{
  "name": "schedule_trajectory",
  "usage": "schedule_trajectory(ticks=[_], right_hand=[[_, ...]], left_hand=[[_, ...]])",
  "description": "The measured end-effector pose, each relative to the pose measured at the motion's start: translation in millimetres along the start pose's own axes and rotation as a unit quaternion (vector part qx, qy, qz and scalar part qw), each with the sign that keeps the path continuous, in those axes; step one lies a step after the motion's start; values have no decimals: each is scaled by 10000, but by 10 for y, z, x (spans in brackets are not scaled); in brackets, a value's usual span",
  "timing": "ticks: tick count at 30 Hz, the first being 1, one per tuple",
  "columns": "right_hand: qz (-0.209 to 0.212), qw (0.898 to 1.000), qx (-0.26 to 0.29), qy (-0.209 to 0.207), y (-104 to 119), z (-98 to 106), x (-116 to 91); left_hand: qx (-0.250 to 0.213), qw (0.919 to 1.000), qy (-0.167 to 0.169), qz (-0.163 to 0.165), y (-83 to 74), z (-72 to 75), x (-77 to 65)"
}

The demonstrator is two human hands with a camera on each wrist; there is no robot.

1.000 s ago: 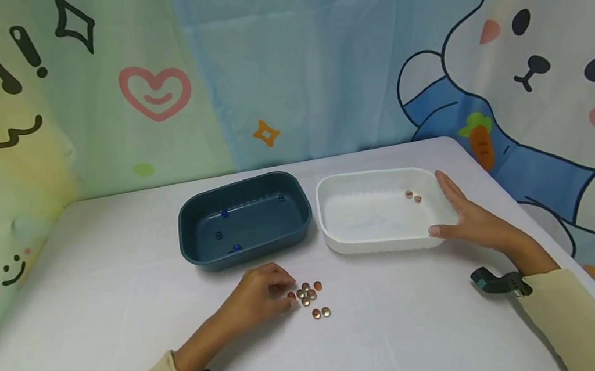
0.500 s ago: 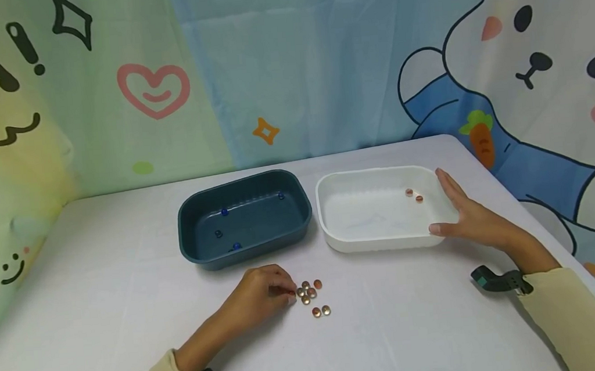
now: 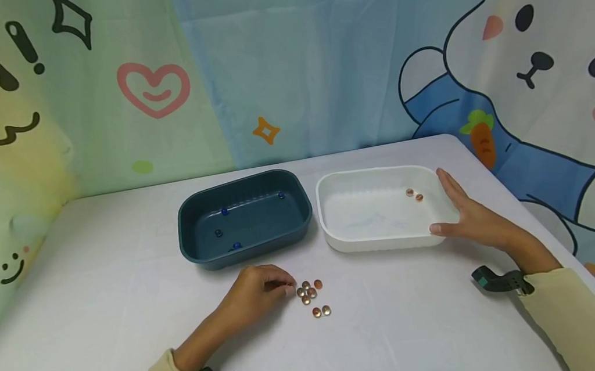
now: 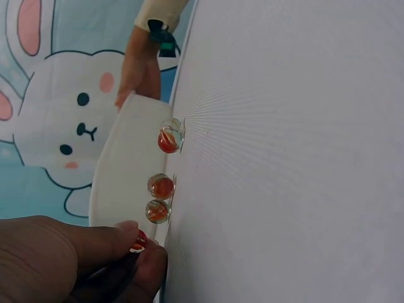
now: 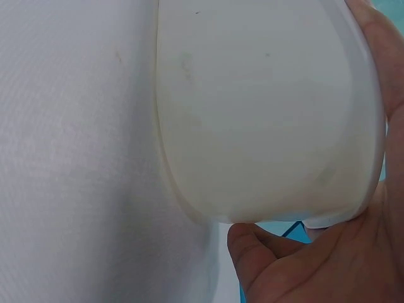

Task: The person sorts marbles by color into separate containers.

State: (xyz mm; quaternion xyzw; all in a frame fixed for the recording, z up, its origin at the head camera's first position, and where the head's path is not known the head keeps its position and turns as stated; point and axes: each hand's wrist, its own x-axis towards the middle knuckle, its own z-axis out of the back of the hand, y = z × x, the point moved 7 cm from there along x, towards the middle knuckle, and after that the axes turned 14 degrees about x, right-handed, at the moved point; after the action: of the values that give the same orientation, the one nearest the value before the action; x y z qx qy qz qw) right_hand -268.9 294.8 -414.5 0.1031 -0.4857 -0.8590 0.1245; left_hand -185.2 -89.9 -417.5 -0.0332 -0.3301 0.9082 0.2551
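Observation:
Between thumb and fingertips my left hand (image 3: 256, 293) pinches a red-and-clear glass marble (image 4: 138, 242), best seen in the left wrist view. Just right of those fingertips several glass marbles (image 3: 312, 292) with orange or clear looks lie in a loose cluster. Two more marbles (image 3: 321, 312) sit a little nearer the front. My right hand (image 3: 473, 221) rests against the right end of a white plastic basin (image 3: 381, 245), fingers straight along the rim and thumb at the front corner. Inside that basin are two orange marbles (image 3: 414, 194).
Left of the white basin, close beside it, stands a dark teal basin (image 3: 251, 258) holding several blue or dark marbles (image 3: 224, 211). Both stand on a white-covered table (image 3: 393, 329). A printed cloth (image 3: 319, 61) hangs behind the table.
My left hand has closed its fingertips on the marble at the cluster's left edge and shifted it slightly up off its place. The right hand stays at the white basin.

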Motion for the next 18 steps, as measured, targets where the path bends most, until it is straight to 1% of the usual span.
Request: schedule_trajectory(ticks=[7, 13, 18], right_hand=[[-36, 10000, 9, 10, -9, -8, 2], [-59, 10000, -58, -35, -32, 4, 6], [-108, 9999, 28, -3, -34, 6, 8]], left_hand=[[43, 9999, -39, 108, 13, 9, 1], [57, 9996, -252, -58, -44, 27, 44], [-55, 9989, -442, -136, -106, 43, 90]])
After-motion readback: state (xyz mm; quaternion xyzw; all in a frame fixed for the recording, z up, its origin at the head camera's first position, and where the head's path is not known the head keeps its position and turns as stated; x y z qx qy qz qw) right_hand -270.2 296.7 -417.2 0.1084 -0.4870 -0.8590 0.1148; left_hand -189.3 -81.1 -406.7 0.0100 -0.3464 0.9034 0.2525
